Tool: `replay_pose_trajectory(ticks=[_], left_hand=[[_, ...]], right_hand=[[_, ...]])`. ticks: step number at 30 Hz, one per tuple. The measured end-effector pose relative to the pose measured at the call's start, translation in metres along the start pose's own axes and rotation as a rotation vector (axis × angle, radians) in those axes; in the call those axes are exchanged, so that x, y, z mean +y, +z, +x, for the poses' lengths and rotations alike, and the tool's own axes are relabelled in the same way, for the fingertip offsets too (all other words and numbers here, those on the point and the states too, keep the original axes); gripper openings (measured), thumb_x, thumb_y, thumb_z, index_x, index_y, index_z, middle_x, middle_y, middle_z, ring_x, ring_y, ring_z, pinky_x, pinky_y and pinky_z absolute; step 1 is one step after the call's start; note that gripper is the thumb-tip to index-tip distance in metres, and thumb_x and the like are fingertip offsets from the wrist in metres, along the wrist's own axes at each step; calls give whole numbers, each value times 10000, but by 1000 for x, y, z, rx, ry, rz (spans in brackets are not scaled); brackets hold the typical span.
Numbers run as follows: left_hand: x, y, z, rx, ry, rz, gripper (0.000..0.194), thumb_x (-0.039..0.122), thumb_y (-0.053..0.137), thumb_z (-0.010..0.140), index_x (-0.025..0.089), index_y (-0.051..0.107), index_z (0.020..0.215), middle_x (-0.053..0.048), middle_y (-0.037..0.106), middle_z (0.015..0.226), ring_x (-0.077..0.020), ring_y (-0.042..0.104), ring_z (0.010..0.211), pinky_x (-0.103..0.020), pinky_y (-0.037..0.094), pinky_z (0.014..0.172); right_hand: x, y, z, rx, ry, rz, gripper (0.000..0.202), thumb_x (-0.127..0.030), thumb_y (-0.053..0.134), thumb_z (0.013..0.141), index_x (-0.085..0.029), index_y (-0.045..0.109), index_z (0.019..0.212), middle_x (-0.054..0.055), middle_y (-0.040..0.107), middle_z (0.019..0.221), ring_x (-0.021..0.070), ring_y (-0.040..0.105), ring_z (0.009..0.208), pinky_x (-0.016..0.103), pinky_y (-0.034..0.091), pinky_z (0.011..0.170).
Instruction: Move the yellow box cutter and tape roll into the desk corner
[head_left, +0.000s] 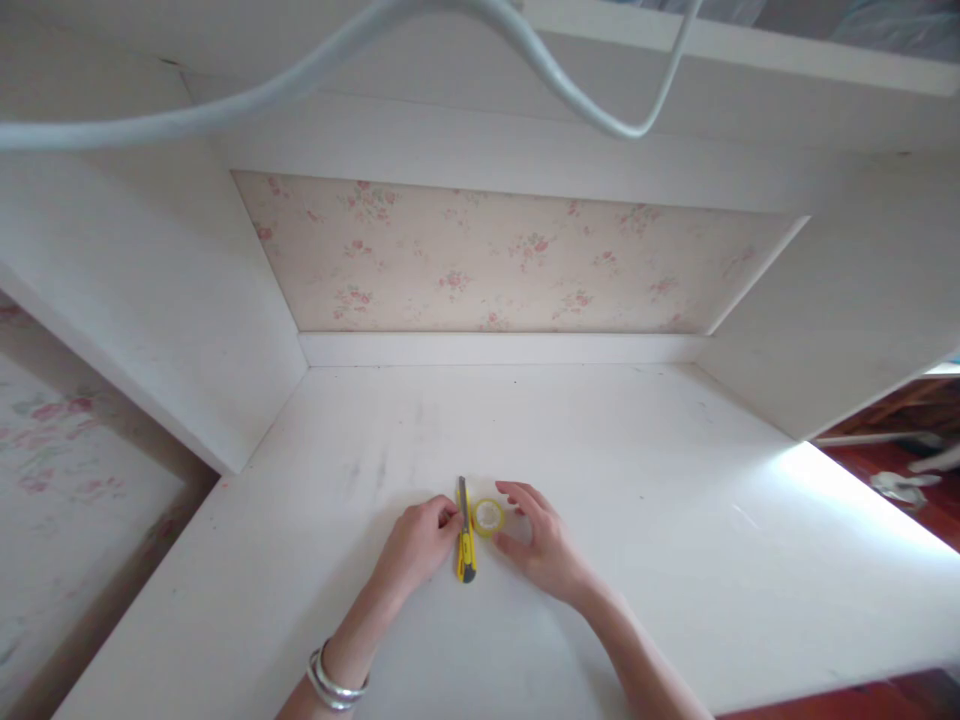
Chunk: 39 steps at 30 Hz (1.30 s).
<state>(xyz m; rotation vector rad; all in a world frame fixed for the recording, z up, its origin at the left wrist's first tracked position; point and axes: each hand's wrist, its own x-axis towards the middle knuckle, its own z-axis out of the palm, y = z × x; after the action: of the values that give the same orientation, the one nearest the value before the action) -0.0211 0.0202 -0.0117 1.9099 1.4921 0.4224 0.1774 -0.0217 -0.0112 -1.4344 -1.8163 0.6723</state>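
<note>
1. Looking down from the head view: a yellow utility knife lies on the white worktop, blade end pointing away from the person and apparently slid out, though it is too small to be sure.
2. Left hand rests just left of the knife, fingers curled loosely, tips touching or almost touching the knife's upper part. Not closed round it; no real grip visible.
3. Right hand sits to the right, fingers spread in an open curve around a small yellow tape roll. Thumb near the roll's lower edge; actual contact cannot be told. Roll lies flat, just beside the knife, maybe touching it.
4. Risk, as a judgement: with the blade exposed and left fingertips so near it, a slip or a sideways nudge could nick a finger.
5. Risk: the roll is light and not clamped, so it could skid or roll off across the smooth worktop if pushed.
6. Risk: the knife lies loose; a bump from either hand could spin it toward the other hand.
7. Bangles on the left wrist; a white cable hangs overhead, well apart from the hands.
</note>
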Motion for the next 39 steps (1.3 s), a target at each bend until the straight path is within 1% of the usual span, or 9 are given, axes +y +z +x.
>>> replay_pose_trajectory(ticks=[4, 10, 15, 19, 25, 27, 30, 34, 39], left_hand=[[-2, 0, -1, 10, 24, -15, 210, 336, 460, 843, 212, 629, 823, -14, 686, 780, -139, 618, 714, -210, 355, 605], [-5, 1, -2, 19, 52, -2, 221, 347, 447, 848, 220, 625, 818, -11, 687, 781, -139, 620, 709, -209, 359, 600], [-4, 1, -1, 16, 41, 9, 225, 354, 446, 848, 227, 630, 819, -5, 690, 778, -134, 619, 704, -205, 355, 597], [-3, 1, -2, 13, 32, 14, 231, 354, 447, 848, 222, 634, 822, -4, 690, 780, -131, 616, 707, -204, 356, 606], [-2, 0, -2, 13, 32, 26, 223, 343, 452, 848, 221, 633, 805, 1, 688, 776, -127, 607, 698, -202, 346, 603], [-1, 0, -2, 18, 32, 24, 219, 343, 458, 845, 220, 634, 800, 0, 688, 773, -128, 606, 696, -203, 341, 604], [1, -2, -3, 22, 25, 27, 220, 347, 463, 843, 218, 635, 796, -4, 687, 774, -131, 608, 701, -203, 335, 600], [4, -3, -3, 22, 9, 43, 231, 351, 451, 851, 216, 630, 795, -1, 688, 790, -131, 607, 710, -203, 332, 594], [4, -3, -3, 18, 7, 48, 251, 354, 434, 861, 205, 629, 806, -10, 688, 803, -130, 603, 719, -203, 336, 607]], right_hand=[[-5, 4, -2, -49, -17, -169, 598, -204, 611, 715, -247, 435, 1285, 78, 531, 1239, 229, 461, 1154, 396, 385, 962], [-12, 14, 5, -2, -12, -267, 540, -225, 627, 715, -213, 477, 1234, 77, 605, 1121, 215, 521, 1052, 350, 415, 905], [-8, 9, -1, 47, -7, -271, 575, -224, 625, 690, -215, 459, 1240, 67, 622, 1043, 206, 536, 1005, 339, 440, 870], [16, -18, -3, 187, 26, -252, 538, -289, 609, 712, -240, 452, 1224, 54, 622, 1035, 193, 561, 972, 361, 438, 879], [95, -97, -19, 508, 351, -254, 586, -519, 599, 683, -228, 464, 1173, 65, 638, 991, 197, 598, 793, 361, 479, 735], [117, -122, -30, 558, 403, -333, 607, -554, 597, 664, -233, 473, 1164, 64, 641, 987, 210, 591, 813, 357, 471, 721], [134, -149, -46, 555, 433, -440, 622, -574, 588, 650, -237, 484, 1163, 58, 646, 977, 224, 587, 838, 353, 459, 717], [140, -161, -55, 554, 449, -477, 622, -588, 564, 663, -235, 480, 1169, 57, 650, 984, 224, 590, 835, 343, 449, 705], [145, -153, -52, 481, 418, -518, 607, -562, 535, 681, -224, 471, 1181, 59, 651, 970, 233, 574, 870, 352, 429, 735]])
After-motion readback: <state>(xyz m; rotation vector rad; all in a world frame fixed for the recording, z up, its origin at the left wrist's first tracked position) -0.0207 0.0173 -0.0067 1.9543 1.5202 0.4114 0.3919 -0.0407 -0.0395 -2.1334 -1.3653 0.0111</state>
